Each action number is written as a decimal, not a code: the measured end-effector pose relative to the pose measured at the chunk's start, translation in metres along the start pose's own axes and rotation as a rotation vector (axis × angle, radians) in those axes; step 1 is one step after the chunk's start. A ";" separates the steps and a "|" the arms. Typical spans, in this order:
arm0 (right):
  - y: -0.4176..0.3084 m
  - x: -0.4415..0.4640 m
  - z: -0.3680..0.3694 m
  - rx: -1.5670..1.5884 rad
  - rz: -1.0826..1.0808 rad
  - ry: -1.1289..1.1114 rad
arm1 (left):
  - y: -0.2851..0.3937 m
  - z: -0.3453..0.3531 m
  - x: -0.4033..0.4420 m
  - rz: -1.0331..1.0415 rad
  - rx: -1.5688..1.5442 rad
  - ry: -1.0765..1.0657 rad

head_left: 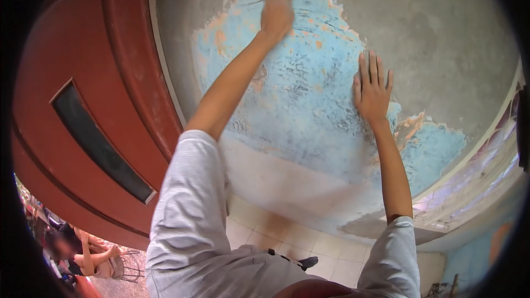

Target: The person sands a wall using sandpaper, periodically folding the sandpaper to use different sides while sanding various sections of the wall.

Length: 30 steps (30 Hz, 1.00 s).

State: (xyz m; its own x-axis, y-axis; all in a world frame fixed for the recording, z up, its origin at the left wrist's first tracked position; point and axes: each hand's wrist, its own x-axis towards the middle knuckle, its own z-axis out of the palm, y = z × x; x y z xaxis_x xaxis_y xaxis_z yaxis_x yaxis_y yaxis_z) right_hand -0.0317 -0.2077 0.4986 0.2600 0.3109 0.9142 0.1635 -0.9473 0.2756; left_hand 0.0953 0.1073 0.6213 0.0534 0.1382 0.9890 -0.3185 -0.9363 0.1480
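Reaching high up the wall, my left hand (pixel 277 14) is smeared by motion near the upper edge of a light-blue patch of old paint (pixel 298 94). Its fingers are too blurred to show whether anything is in them. My right hand (pixel 374 91) lies flat with fingers stretched out, at the border between the blue patch and the grey plaster (pixel 425 33). Nothing is in it. Orange spots and dark scuffs mark the blue paint, and its outline is ragged and flaky.
A red door (pixel 83 77) with a dark narrow pane stands at my left. Behind it, a person (pixel 83 254) sits outside. On the right is a window (pixel 469 182) behind thin, sheer material. Pale floor tiles (pixel 320 259) lie below me.
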 end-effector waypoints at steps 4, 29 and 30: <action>0.001 0.000 0.003 -0.017 0.001 -0.003 | -0.019 -0.034 0.014 0.346 -0.256 -0.418; -0.002 -0.001 0.002 0.038 0.025 -0.005 | 0.005 -0.032 0.032 0.272 -0.244 -0.145; -0.001 -0.001 0.002 0.044 0.023 -0.001 | 0.005 -0.043 0.034 0.285 -0.324 -0.265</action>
State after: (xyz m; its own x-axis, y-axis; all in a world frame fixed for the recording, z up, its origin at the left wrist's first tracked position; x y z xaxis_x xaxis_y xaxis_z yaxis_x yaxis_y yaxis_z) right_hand -0.0301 -0.2071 0.4971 0.2647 0.2894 0.9199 0.1991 -0.9497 0.2415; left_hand 0.0547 0.1216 0.6559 0.1467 -0.2348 0.9609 -0.6307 -0.7706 -0.0920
